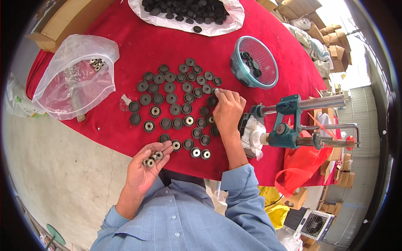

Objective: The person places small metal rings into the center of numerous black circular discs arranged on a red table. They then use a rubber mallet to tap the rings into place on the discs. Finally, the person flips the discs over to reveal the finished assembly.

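My left hand (140,172) is palm up near the table's front edge, cupping several small metal ball bearings (150,162). Further right, my right hand (227,112) reaches forward, its fingertips pinched on a small bearing (215,90) at the right edge of the group of parts. Black round caps (171,98) lie in loose rows on the red cloth between and beyond my hands. Some of them have a shiny bearing seated in the middle, such as the cap (149,126) at the left and two at the front.
A teal hand press (289,121) stands at the right. Behind it sits a blue plastic basket (274,69) with some black caps inside. A white sack (234,25) of black caps lies at the back. On the left, a clear plastic bag (94,90) holds several bearings.
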A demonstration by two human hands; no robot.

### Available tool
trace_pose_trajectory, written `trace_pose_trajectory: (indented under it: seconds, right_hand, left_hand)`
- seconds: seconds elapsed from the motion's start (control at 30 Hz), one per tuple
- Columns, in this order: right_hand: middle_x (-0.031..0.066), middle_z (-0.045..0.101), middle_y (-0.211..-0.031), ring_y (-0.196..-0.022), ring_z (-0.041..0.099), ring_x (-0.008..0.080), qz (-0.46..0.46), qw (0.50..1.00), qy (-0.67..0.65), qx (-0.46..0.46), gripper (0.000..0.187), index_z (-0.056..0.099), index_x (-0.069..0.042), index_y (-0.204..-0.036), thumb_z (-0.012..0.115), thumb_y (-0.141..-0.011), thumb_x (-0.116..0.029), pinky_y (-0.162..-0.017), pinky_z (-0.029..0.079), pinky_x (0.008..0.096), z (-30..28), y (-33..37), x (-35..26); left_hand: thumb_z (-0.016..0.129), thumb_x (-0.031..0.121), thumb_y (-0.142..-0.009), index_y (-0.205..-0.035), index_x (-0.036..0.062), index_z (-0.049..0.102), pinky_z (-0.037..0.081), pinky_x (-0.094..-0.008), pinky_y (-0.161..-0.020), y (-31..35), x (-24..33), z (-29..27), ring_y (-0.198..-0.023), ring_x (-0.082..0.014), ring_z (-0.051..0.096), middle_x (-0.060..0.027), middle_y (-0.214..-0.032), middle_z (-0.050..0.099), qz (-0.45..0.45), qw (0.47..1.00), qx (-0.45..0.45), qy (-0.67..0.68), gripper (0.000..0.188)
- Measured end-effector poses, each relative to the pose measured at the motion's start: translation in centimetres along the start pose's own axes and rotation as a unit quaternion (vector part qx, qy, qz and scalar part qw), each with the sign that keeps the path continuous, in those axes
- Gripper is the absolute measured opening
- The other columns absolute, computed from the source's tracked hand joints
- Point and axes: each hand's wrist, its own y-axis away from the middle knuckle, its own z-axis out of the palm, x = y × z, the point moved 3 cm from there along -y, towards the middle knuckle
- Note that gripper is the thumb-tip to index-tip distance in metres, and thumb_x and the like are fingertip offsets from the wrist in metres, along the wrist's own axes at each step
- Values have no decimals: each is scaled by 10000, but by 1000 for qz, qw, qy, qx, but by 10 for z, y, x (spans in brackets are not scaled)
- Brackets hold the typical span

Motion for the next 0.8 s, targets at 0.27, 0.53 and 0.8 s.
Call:
trace_pose_trajectory:
  seconds: [0.27,0.53,0.8]
  right_hand:
    - [28,738,-1042,-1039,680,246,-29,999,32,-10,265,792,-70,-1055,695,-812,-31,-971,446,448,-8,-5,-5]
    - [148,737,-1042,-1045,704,358,36,981,-187,-45,178,758,-32,-1086,706,-917,-54,-881,546,499,-54,-3,-40]
    - [70,675,-1103,-998,691,285,-82,919,-340,-182,350,742,-96,-1184,814,-841,-108,-866,533,421,-79,62,-147]
  left_hand:
    - [464,96,-1098,-1350,-120,597,558,-506,-1176,-3,-1,-1,-1463,-444,554,-335,-1527,564,7,1000,-10,1,357]
    - [449,96,-1096,-1437,-118,554,536,-509,-1193,0,1,0,-1483,-442,536,-333,-1551,549,18,1000,-10,-12,416]
    - [449,140,-1082,-1522,-102,500,547,-479,-1143,-4,-1,-13,-1377,-351,633,-274,-1505,609,19,999,-24,-33,505]
